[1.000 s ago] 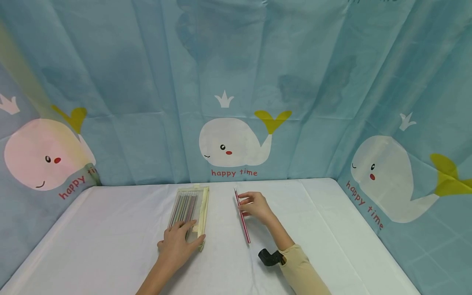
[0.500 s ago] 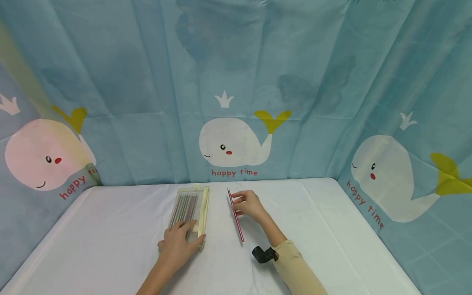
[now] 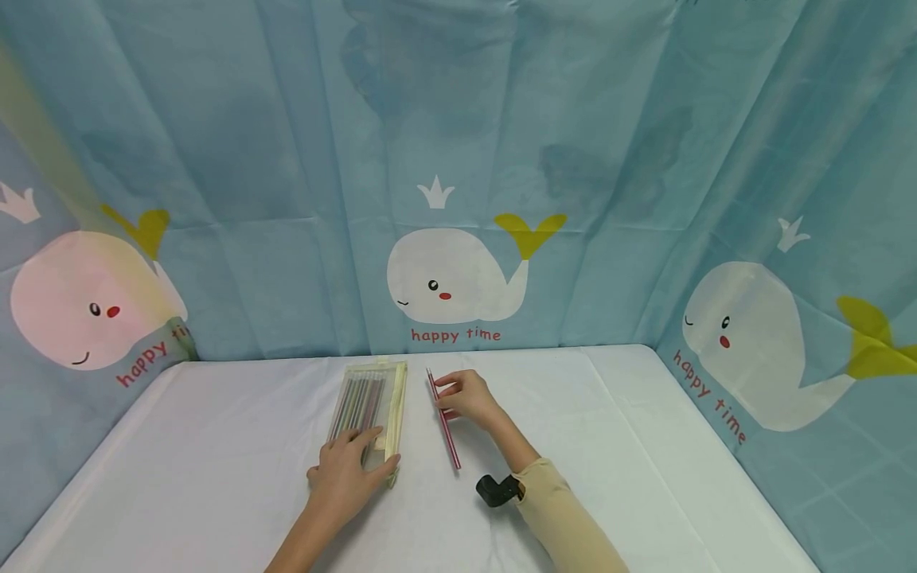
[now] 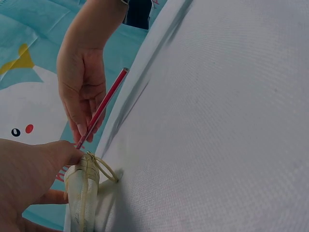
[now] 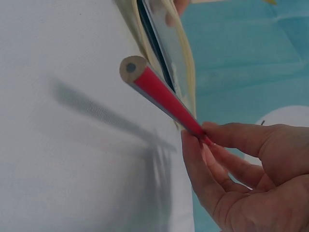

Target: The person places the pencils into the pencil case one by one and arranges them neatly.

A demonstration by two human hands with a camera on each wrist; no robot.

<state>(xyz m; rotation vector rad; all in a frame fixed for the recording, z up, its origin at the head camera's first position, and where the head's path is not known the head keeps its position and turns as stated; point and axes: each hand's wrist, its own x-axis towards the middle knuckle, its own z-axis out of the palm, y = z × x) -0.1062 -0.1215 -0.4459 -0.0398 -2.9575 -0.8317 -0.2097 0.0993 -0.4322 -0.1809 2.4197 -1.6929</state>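
A see-through pencil case (image 3: 395,402) with pale yellow edging lies on the table, several pencils (image 3: 358,402) showing inside it. My left hand (image 3: 345,469) holds the near end of the case, fingers over its top and thumb at its right edge. To the right of the case, my right hand (image 3: 467,398) pinches a red pencil (image 3: 446,426) between thumb and fingertips. The pencil's flat, unsharpened end (image 5: 131,68) points toward me, and its shadow falls on the cloth. In the right wrist view the case's zipped side (image 5: 166,72) gapes, with the pencil overlapping it.
A white cloth (image 3: 645,477) covers the table. Blue curtains (image 3: 609,159) printed with whales hang behind it and along both sides. A black device (image 3: 497,490) is strapped at my right wrist, by the beige sleeve (image 3: 566,517).
My right hand has moved left with the red pencil, closer to the case's right edge. My left hand and the case have stayed in place.
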